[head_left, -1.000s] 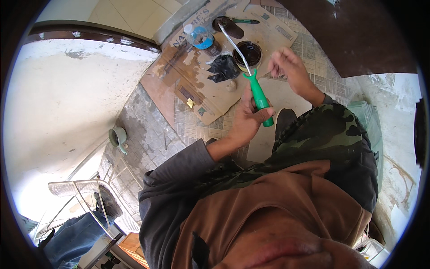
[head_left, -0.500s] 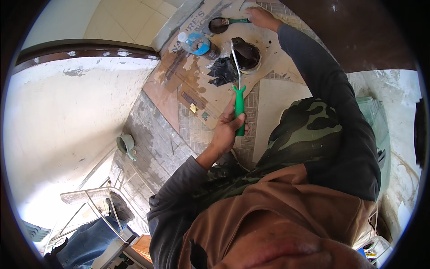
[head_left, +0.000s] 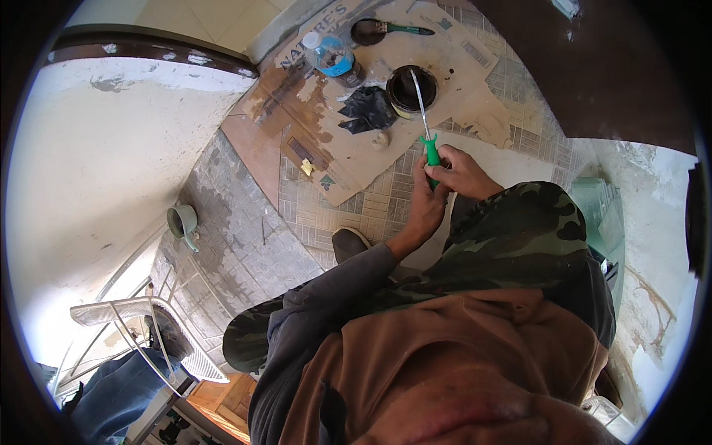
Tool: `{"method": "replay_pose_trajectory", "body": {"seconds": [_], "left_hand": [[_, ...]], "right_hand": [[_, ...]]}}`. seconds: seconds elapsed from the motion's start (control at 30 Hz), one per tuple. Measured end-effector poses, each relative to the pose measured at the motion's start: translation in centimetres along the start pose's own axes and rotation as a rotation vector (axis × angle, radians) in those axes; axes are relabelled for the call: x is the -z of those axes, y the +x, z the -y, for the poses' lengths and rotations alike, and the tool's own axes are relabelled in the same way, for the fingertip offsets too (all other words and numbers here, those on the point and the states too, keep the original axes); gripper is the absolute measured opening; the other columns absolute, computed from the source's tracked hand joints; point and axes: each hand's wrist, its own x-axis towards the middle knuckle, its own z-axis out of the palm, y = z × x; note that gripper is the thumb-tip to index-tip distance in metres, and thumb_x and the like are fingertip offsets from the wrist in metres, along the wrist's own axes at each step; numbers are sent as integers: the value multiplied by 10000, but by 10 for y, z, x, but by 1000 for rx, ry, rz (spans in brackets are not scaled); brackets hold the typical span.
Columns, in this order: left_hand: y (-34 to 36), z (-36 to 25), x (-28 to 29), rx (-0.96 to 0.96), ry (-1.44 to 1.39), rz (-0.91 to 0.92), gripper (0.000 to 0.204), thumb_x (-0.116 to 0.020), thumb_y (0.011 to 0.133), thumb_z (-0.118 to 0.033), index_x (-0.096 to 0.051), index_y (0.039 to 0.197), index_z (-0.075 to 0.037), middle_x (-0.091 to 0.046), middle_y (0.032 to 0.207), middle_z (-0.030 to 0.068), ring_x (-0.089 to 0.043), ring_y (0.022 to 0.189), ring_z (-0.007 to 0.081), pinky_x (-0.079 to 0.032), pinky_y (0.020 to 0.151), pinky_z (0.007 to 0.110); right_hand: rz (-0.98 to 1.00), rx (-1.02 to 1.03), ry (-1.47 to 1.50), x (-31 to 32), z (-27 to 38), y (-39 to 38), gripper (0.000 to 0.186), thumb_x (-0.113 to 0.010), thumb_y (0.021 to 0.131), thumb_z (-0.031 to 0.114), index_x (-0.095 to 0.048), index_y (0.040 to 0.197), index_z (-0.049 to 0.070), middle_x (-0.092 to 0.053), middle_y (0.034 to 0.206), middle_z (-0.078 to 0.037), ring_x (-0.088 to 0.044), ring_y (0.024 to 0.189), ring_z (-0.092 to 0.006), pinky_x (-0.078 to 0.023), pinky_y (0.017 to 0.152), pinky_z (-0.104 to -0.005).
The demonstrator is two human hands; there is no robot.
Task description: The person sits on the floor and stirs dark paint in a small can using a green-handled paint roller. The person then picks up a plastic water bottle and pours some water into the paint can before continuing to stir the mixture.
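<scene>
A paint roller (head_left: pixel 432 152) with a green handle and a bent metal rod is gripped by both hands. My left hand (head_left: pixel 427 208) wraps the lower handle. Beside it, my right hand (head_left: pixel 469 176) closes around the handle from the right. The rod reaches over a can of dark brown paint (head_left: pixel 400 110); the roller's head cannot be told apart from the dark paint. Farther back, a paintbrush (head_left: pixel 410 30) with a green handle lies across a small dark container (head_left: pixel 365 32). Left of the can is a crumpled black plastic piece (head_left: pixel 368 109).
Stained cardboard (head_left: pixel 348 159) lies under the paint things. A bottle with a blue label (head_left: pixel 333 58) stands on it. A grey-green dipper (head_left: pixel 181 221) is by the left wall, near a white metal chair (head_left: pixel 111 313). Glass panes (head_left: pixel 599 211) lean at right.
My right hand has left the paintbrush, now resting across the container, and come down to the roller's handle. My left hand and the roller have shifted right.
</scene>
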Motion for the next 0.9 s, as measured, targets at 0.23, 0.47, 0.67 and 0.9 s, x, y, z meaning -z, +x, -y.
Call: {"method": "replay_pose_trajectory", "body": {"seconds": [0.23,0.47,0.67,0.9], "left_hand": [[16,-7,12,-9,587,-5,559,-750,955,-188,-566,1459,-29,-651,1258,209,-696,954,279,-576,846,392],[8,-74,72,31,706,238,524,-741,963,-265,-631,1408,-12,-706,1211,244,-740,968,322,-583,867,423],[-59,-205,128,8,1047,483,545,-719,1005,-261,-573,1450,17,-663,1295,285,-708,1097,409,-556,940,454],[-143,-274,123,47,1091,470,616,-740,991,-277,-519,1489,11,-635,1353,278,-654,1178,487,-540,1004,497]], "right_hand": [[-333,-42,-699,47,19,9,319,-627,1011,256,-615,1197,-3,-734,987,-281,-717,941,-486,-549,841,-567],[-50,-285,-472,65,61,1,290,-607,1038,260,-664,1112,-14,-667,738,-132,-659,554,-275,-529,538,-419],[-208,-37,-590,68,58,6,262,-598,1009,213,-663,1189,35,-683,790,-200,-668,585,-317,-535,571,-446],[-8,-253,-585,82,86,16,313,-578,1006,193,-664,1285,80,-683,837,-174,-627,495,-250,-510,474,-397]]}}
